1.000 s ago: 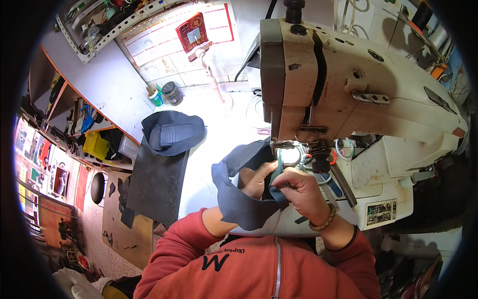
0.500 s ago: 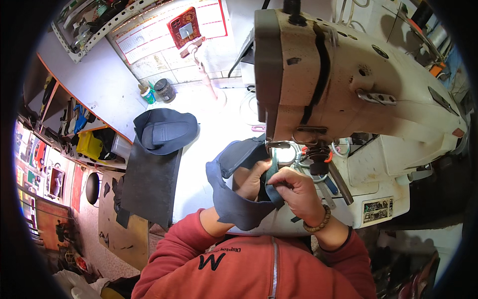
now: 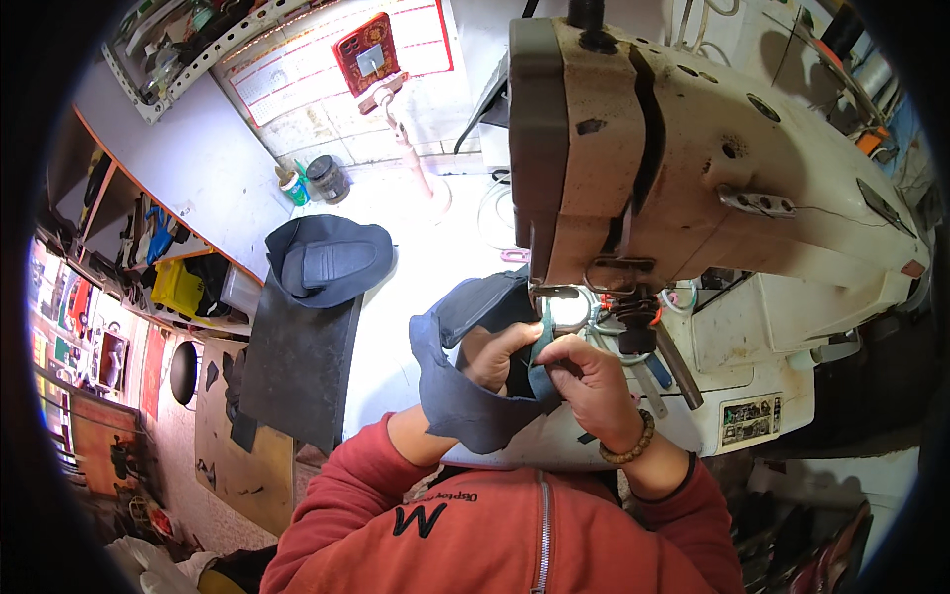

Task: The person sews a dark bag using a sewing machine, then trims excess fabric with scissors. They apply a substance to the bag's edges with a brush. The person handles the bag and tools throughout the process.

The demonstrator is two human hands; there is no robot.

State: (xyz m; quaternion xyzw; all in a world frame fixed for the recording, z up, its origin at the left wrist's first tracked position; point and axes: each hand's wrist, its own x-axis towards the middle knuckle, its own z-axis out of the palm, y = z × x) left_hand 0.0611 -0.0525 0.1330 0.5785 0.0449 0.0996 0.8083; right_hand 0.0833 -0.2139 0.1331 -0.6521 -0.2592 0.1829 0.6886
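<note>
A dark blue shoe upper (image 3: 485,419), curved into an open loop, is held at the needle end of a sewing machine (image 3: 633,158). My left hand (image 3: 491,354) reaches inside the loop, thumb and fingers closed on its right wall. On the outer right side, my right hand (image 3: 594,381) pinches a greenish strip (image 3: 542,346) at the upper's edge, its fingertips close to the left thumb. The machine head hides the needle, and the upper's wall covers part of my left fingers. A second dark blue upper (image 3: 332,259) lies on the white table to the left.
Under the second upper, a black sheet (image 3: 297,366) hangs over the table's left edge. Scissors and tools (image 3: 648,371) lie right of the needle area. A phone stand (image 3: 416,168) and a dark jar (image 3: 327,179) stand at the back. Shelves (image 3: 168,238) hold things at left.
The upper has shifted very slightly to the right along with my left hand. My right fingers keep their pinch with barely any movement.
</note>
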